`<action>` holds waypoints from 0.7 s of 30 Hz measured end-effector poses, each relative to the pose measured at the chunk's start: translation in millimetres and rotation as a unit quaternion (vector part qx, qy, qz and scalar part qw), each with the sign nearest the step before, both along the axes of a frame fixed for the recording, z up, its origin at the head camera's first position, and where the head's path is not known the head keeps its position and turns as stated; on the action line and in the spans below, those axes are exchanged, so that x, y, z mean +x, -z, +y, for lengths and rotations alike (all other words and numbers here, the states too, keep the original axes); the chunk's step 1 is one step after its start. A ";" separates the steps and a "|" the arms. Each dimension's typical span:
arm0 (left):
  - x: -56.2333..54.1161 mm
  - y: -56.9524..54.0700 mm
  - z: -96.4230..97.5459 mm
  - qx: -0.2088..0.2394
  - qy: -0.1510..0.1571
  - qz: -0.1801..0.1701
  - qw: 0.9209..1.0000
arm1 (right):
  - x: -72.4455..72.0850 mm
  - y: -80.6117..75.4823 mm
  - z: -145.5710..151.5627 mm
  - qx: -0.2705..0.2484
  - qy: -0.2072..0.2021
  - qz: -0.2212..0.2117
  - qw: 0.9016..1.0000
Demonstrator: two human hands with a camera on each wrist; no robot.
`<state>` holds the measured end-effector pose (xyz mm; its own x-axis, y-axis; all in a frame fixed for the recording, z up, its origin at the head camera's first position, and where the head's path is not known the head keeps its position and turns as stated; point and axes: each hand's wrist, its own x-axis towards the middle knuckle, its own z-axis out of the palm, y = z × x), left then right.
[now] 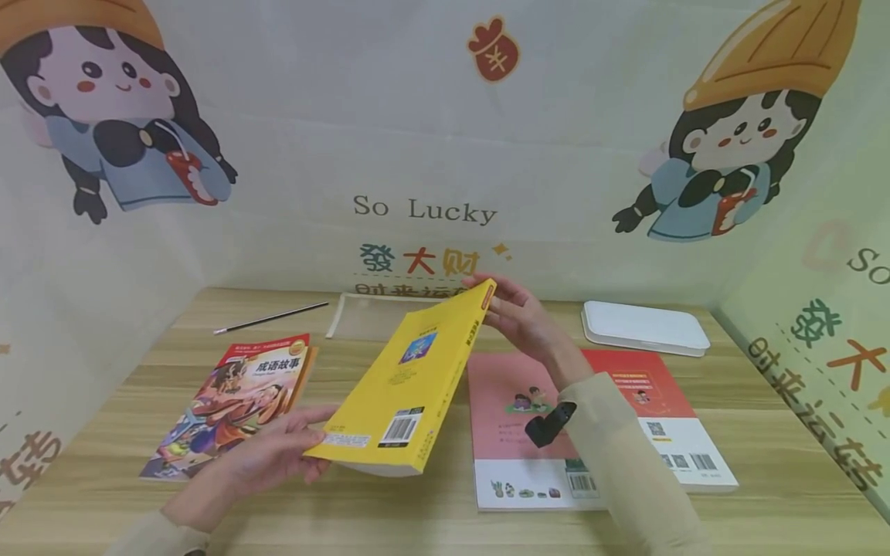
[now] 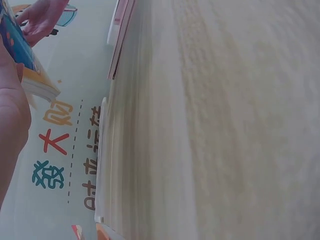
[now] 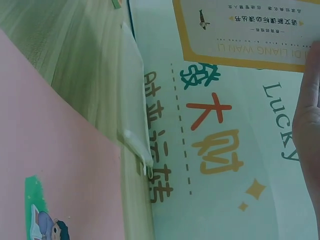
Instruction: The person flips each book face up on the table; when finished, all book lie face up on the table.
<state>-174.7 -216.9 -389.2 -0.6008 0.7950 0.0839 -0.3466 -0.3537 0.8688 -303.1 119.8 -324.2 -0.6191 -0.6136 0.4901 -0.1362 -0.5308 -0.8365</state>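
A thin yellow paperback book (image 1: 410, 371) is tilted above the table, its back cover with barcode facing up in the head view. My left hand (image 1: 267, 455) pinches its lower left corner, thumb on the back cover and fingers underneath. At the upper end by the spine, my right hand (image 1: 524, 324) holds it, some fingertips hidden behind the book. The right wrist view shows the front cover's yellow border and white panel (image 3: 240, 35) beside the right hand (image 3: 307, 120). In the left wrist view, a blue part of the front cover (image 2: 20, 42) appears above the left hand (image 2: 10, 115).
On the left lies a colourful storybook (image 1: 236, 394), on top of another book's orange edge. Pink (image 1: 514, 432) and red (image 1: 667, 417) books overlap on the right. Behind them are a white case (image 1: 643, 328), a pale mesh pouch (image 1: 368, 316) and a dark pencil (image 1: 271, 317). Printed cloth walls surround the table.
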 end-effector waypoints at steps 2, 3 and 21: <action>-0.2 -0.1 -0.2 0.001 0.001 0.000 1.000 | -0.8 -1.1 0.4 0.001 -0.004 0.009 1.000; -0.4 0.0 -0.3 0.000 0.002 0.001 1.000 | -0.8 -1.7 0.5 0.000 -0.005 0.011 1.000; -2.0 -1.4 2.2 -0.161 -0.073 0.131 0.976 | -0.1 -3.2 0.7 -0.023 -0.038 -0.013 0.999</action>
<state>-176.7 -214.7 -387.8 -0.7005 0.7136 0.0093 -0.0653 -0.0770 0.9949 -303.3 120.4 -321.0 -0.5846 -0.6370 0.5025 -0.0724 -0.5759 -0.8143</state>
